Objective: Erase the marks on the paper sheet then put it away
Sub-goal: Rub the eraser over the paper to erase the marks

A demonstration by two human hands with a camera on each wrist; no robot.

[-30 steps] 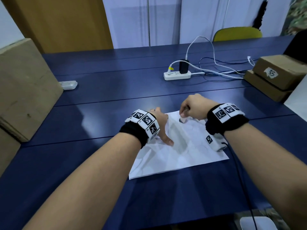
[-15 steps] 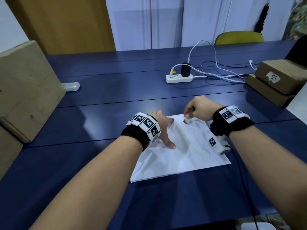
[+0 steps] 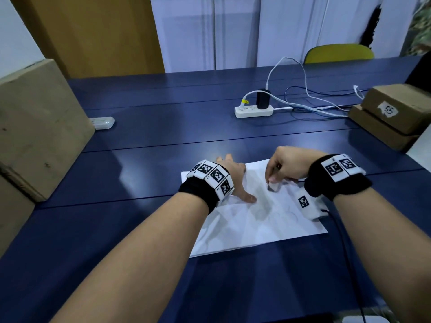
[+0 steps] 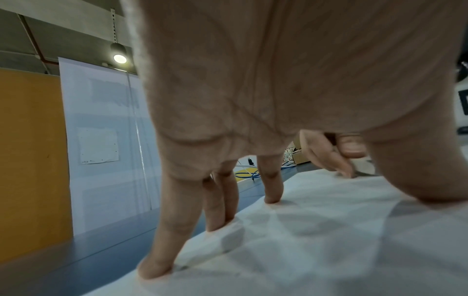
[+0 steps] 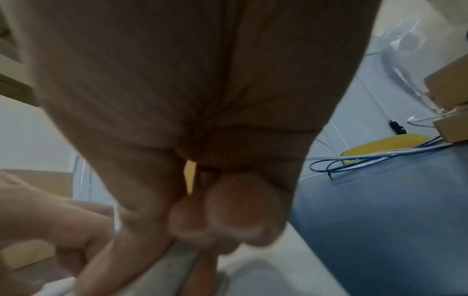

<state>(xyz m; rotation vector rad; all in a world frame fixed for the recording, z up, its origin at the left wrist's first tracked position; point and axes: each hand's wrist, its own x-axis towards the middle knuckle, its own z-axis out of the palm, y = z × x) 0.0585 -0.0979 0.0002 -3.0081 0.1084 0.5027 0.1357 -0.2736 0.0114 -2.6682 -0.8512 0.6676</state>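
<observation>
A white paper sheet [image 3: 256, 220] with faint pencil marks lies on the blue table [image 3: 140, 173] in the head view. My left hand [image 3: 235, 180] presses on its left part with straight, spread fingers. In the left wrist view its fingertips [image 4: 157, 266] stand on the creased paper sheet [image 4: 316, 240]. My right hand [image 3: 272, 178] pinches a small white eraser [image 3: 273, 187] whose lower end touches the sheet near its far right part. The right wrist view is blurred and shows my right hand's curled fingers [image 5: 228, 216] over the paper.
A white power strip [image 3: 253, 111] with a black plug and loose cables [image 3: 310, 106] lies further back. Two stacked cardboard boxes [image 3: 396, 113] stand at the right, a large cardboard box [image 3: 35, 127] at the left with a small white device [image 3: 102, 123] beside it. A yellow chair [image 3: 338, 53] stands behind the table.
My right hand has slid the eraser from near the sheet's far edge toward me across the paper. The left hand has stayed pressed on the sheet.
</observation>
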